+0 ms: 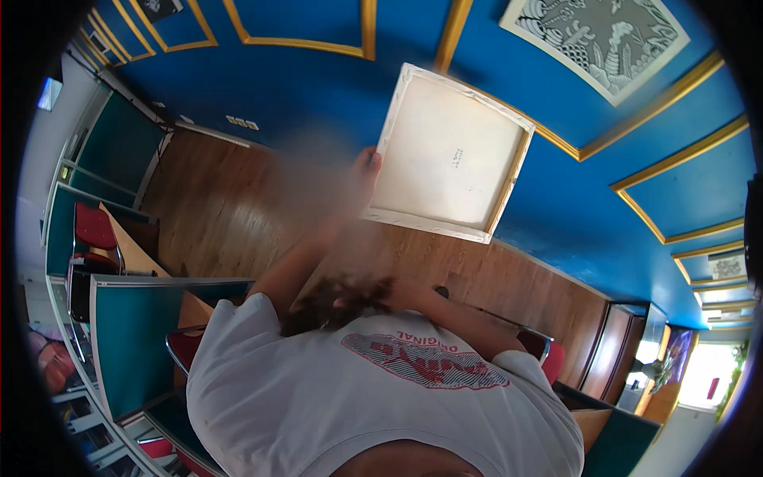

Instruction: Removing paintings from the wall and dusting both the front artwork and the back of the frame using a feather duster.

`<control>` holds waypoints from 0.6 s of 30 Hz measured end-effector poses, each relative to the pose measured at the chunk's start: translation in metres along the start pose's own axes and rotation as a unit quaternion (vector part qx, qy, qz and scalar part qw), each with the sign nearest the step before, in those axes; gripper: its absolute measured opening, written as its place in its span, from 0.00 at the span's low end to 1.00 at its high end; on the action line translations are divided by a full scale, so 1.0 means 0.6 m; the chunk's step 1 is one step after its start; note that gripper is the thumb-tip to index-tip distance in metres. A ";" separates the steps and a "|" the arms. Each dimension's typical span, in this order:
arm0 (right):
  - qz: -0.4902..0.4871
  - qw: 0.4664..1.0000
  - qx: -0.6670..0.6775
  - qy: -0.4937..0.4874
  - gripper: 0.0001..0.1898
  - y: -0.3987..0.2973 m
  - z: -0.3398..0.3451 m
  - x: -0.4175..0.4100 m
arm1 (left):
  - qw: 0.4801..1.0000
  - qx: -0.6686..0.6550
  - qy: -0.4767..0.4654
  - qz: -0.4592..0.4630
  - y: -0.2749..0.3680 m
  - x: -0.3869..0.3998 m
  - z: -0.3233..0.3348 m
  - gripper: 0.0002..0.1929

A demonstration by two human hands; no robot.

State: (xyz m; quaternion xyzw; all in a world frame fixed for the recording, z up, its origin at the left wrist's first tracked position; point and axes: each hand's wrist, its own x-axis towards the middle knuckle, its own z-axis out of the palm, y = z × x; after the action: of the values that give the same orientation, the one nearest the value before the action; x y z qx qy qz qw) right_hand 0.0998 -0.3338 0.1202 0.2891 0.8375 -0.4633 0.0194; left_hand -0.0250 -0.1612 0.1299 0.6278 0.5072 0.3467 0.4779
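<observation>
My left hand [367,170] holds a stretched canvas [447,149] by its left edge, in front of the blue wall. The back faces me: wooden stretcher bars, folded canvas edges, and a little writing in the middle. Much of this hand and forearm is lost in a grey blur. Close to my chest, my right hand [406,293] is at a dark brown feathery bundle [337,301], which looks like a feather duster. What seems to be a fingertip shows among its strands; the rest of the grip is hidden.
A blue wall [286,89] with gold moulding bears a framed patterned picture [602,45]. Below is a wooden floor [202,197]. Teal partitions [143,340] and red chairs [95,226] stand at the left. Behind my right arm is another red chair [554,361]; a cabinet [611,349] is farther right.
</observation>
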 end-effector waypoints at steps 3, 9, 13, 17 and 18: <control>-0.072 0.988 0.135 0.028 0.26 -0.047 0.005 0.037 | 0.996 -0.070 -0.013 0.053 -0.028 -0.002 0.063 0.26; -0.052 0.961 0.258 0.078 0.29 -0.020 -0.007 -0.018 | 0.961 -0.271 -0.022 0.041 -0.011 -0.068 0.177 0.26; -0.002 0.990 0.098 0.102 0.23 -0.004 -0.071 -0.121 | 0.889 -0.430 -0.154 -0.020 0.088 -0.120 0.179 0.27; 0.006 0.916 0.119 0.384 0.17 -0.019 -0.154 -0.222 | 0.977 -0.183 -0.099 0.039 0.012 -0.109 0.215 0.27; 0.003 0.874 0.098 0.476 0.17 0.000 -0.174 -0.241 | 0.983 -0.152 -0.076 0.067 0.026 -0.103 0.230 0.27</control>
State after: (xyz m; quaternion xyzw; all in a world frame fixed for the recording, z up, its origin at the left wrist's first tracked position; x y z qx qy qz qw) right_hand 0.2448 -0.3191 0.2229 0.4779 0.6946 -0.3493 -0.4089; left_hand 0.0916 -0.2557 0.1063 0.6045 0.3677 0.4024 0.5808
